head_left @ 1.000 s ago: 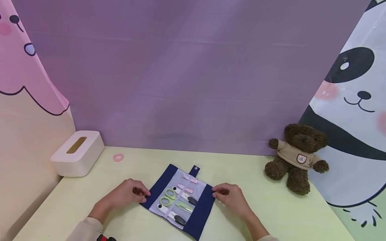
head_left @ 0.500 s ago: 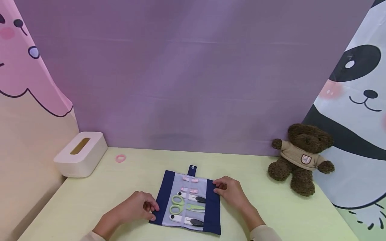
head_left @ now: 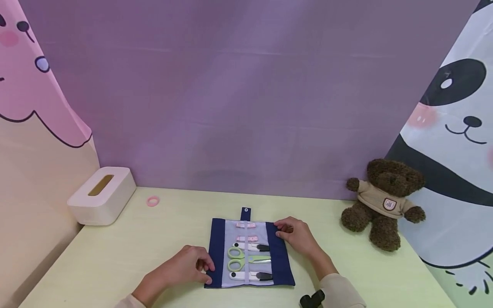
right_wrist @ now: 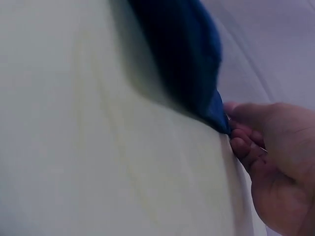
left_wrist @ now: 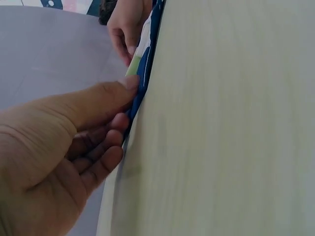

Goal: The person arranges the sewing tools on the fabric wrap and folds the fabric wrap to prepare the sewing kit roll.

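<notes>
An unfolded navy fabric pouch [head_left: 280, 256] with a pale lilac lining lies on the table in the head view. Under its middle strap sit green-handled scissors [head_left: 254, 259], two white tools with black ends [head_left: 239, 276], and small pink-and-white pieces [head_left: 252, 238] too small to identify. My left hand [head_left: 188, 266] pinches the pouch's left edge near its lower corner, thumb on top. With thumb and fingertips, my right hand [head_left: 299, 238] grips the upper right corner. In the right wrist view, the navy cloth [right_wrist: 182, 54] bulges up from the tabletop beside that hand.
A white tissue box [head_left: 101, 196] stands at the table's back left, with a pink ring [head_left: 152, 201] to its right. A brown teddy bear [head_left: 385, 205] in a beige top sits at the right. Behind hangs a purple curtain [head_left: 246, 107].
The pouch has turned from slanted to nearly square with the table and moved slightly right. Both hands have shifted along with it, still at its left and right edges.
</notes>
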{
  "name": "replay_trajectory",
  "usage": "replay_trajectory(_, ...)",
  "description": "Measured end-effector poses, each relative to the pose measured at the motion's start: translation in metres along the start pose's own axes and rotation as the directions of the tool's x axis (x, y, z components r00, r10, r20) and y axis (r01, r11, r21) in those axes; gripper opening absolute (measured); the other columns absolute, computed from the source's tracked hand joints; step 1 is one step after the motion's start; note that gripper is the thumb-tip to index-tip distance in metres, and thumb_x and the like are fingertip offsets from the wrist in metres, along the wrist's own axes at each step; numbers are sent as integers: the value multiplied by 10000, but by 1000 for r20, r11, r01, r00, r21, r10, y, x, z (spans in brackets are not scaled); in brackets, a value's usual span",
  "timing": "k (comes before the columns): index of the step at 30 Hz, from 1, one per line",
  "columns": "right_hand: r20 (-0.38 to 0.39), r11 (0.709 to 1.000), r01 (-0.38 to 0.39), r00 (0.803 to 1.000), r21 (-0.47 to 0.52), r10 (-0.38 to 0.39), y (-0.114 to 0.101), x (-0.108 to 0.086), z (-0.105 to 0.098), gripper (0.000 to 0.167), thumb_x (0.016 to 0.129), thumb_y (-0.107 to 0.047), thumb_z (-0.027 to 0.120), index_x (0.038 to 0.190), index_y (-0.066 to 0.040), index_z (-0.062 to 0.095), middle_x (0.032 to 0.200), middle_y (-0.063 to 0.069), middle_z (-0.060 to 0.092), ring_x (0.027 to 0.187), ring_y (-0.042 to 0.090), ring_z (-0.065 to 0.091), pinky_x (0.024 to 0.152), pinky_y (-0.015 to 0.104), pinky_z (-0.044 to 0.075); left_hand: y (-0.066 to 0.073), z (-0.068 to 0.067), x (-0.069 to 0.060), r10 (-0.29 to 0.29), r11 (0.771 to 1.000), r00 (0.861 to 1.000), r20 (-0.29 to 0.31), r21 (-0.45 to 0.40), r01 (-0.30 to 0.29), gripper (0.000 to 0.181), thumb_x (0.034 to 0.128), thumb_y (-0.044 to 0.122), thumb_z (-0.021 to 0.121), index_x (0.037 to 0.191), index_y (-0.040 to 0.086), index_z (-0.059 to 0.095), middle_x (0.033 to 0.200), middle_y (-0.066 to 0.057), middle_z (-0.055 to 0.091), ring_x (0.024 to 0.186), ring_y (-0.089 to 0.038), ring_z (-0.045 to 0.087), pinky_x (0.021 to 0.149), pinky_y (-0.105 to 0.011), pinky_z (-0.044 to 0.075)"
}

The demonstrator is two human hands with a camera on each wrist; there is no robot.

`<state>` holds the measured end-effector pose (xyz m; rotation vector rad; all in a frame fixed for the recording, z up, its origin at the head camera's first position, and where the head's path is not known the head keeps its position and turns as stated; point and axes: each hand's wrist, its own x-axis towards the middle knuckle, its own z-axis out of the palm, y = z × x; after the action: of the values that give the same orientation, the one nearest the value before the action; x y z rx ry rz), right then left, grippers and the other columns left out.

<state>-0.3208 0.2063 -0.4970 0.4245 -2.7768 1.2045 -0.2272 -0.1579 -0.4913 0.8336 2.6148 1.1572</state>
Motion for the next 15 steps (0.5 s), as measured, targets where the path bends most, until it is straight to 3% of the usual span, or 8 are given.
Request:
replay_trajectory(4, 43, 999, 4, 999, 50, -7, -3, -16, -8, 259, 928, -178, 773, 1169, -87, 749, 1045, 18, 743, 952, 125, 663, 855, 231, 565, -1, 1, -2, 52, 997, 998, 29, 58, -54, 271, 763, 280, 923, 982, 216, 775, 962, 156, 668, 887, 30, 587, 827, -205, 546)
replay_trajectory(7, 97, 991, 58, 993, 123, -70, -6, -34, -14, 308, 931, -236, 774, 1192, -77, 735, 1115, 51, 748, 993, 164, 685, 896, 252, 573, -2, 1, -5, 101, 990, 994, 34, 97, -103, 351, 758, 362, 920, 1053, 256, 762, 1104, 169, 682, 1049, 1, 614, 975, -251, 539)
replay_trajectory(11, 179, 969, 122, 970, 217, -162, -11, -61, -19, 347, 914, -242, 792, 1199, -56, 724, 1182, 114, 733, 1054, 192, 692, 955, 282, 574, 0, 1, -7, 115, 987, 993, 36, 110, -118, 434, 744, 391, 923, 1122, 279, 741, 1234, 145, 667, 1194, -70, 614, 1087, -305, 502)
replay_trajectory(15, 247, 962, 156, 946, 224, -211, -11, -85, -20, 391, 884, -261, 822, 1213, -76, 720, 1187, 118, 725, 1087, 81, 662, 975, 233, 557, -3, 5, -7, 138, 985, 990, 28, 105, -140, 461, 757, 316, 913, 1176, 269, 728, 1266, 123, 664, 1216, -92, 611, 1101, -312, 490)
